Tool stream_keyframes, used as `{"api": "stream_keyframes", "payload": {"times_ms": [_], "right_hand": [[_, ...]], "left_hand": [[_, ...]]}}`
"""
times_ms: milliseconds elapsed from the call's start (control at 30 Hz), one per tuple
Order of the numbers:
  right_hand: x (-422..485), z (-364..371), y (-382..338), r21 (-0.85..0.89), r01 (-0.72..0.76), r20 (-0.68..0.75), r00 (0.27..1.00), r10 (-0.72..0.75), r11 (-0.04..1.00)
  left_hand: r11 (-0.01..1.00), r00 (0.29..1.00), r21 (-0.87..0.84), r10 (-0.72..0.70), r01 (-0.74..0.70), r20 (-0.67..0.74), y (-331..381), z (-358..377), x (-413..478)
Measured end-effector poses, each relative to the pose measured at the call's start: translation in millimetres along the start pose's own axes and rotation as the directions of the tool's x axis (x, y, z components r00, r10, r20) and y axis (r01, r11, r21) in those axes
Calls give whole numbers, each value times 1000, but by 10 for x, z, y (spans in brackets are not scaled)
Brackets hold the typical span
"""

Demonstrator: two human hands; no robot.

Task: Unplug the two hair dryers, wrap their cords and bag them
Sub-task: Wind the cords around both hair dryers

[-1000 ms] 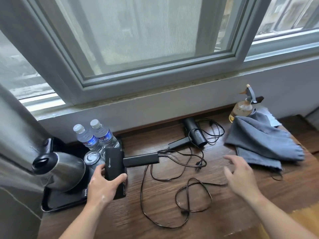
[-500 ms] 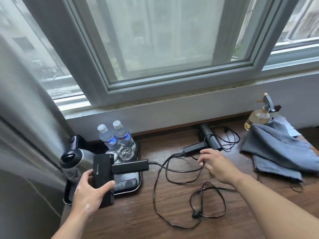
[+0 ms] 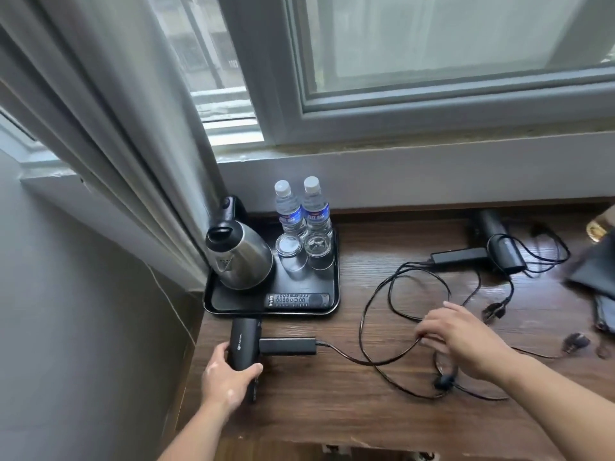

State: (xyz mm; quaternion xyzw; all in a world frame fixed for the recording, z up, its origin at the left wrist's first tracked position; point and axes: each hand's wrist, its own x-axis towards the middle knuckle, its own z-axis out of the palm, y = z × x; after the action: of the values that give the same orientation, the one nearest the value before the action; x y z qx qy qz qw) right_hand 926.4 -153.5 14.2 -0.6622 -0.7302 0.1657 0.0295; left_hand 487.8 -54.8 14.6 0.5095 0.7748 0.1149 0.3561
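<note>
Nearest me, the left hand [image 3: 229,377] is clamped round the barrel of the near hair dryer [image 3: 244,347]. The dryer sits at the left end of the wooden table [image 3: 332,410], just in front of the black tray [image 3: 213,294], with its handle pointing right.

Its cord [image 3: 376,361] leaves the handle end and runs right in loose loops across the wood. The right hand [image 3: 462,337] is over those loops, palm down, with its fingers bent onto the cord. I cannot tell whether they grip it or only touch it.

Right of that hand, two blurred plugs [image 3: 496,311] [image 3: 575,342] lie on the table.

Further back, the tray carries a remote [image 3: 296,300] along its front edge, a steel kettle [image 3: 239,257] at left, two glasses [image 3: 289,251] and two water bottles [image 3: 293,211] behind them.

The far hair dryer [image 3: 499,247] lies near the wall at back right. Its handle points left and its own cord [image 3: 545,247] is tangled beside it. Grey fabric [image 3: 592,271] at the right edge is too blurred to identify.

A curtain [image 3: 116,128] hangs at left, touching the kettle, and the window [image 3: 432,61] is behind everything.
</note>
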Motion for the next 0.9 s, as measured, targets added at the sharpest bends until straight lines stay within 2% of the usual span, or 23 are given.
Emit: {"api": "stream_keyframes", "payload": {"times_ms": [100,300,367,400,467,500,567,633,700,800,900], "right_hand": [[-17,98,-118,68,16,-80,997,-11,998],[-48,49,-351,186,-52,-105,992,73,981],[-40,15,-406,210,-51,-117,990,77,976],[-34,-12,-437,224,-58,-122,989,87,973],[-6,-65,-494,240,-71,-145,984,108,968],[17,-95,-527,245,-72,-157,981,112,967],[72,-182,-619,263,-57,-172,980,105,963],[122,-264,-702,291,-34,-198,976,95,956],[138,-316,-728,314,-38,-215,970,110,949],[99,-372,-637,378,-84,-192,967,166,922],[24,-413,-444,375,-83,-180,971,160,924]], "left_hand": [[1000,1000,21,4,-4,21,-48,65,85],[991,995,134,-7,-5,95,-81,181,180],[976,998,216,20,-34,63,34,184,135],[964,996,251,82,-84,18,141,189,83],[938,960,225,279,-264,-37,467,237,-105],[914,928,171,373,-368,2,670,287,-232],[875,853,4,470,-483,228,1112,443,-524],[851,730,-156,513,-501,451,1469,642,-799],[811,660,-184,564,-555,496,1712,808,-964],[783,667,-123,591,-610,453,1856,903,-1009],[763,663,-73,601,-643,445,1831,928,-942]]}}
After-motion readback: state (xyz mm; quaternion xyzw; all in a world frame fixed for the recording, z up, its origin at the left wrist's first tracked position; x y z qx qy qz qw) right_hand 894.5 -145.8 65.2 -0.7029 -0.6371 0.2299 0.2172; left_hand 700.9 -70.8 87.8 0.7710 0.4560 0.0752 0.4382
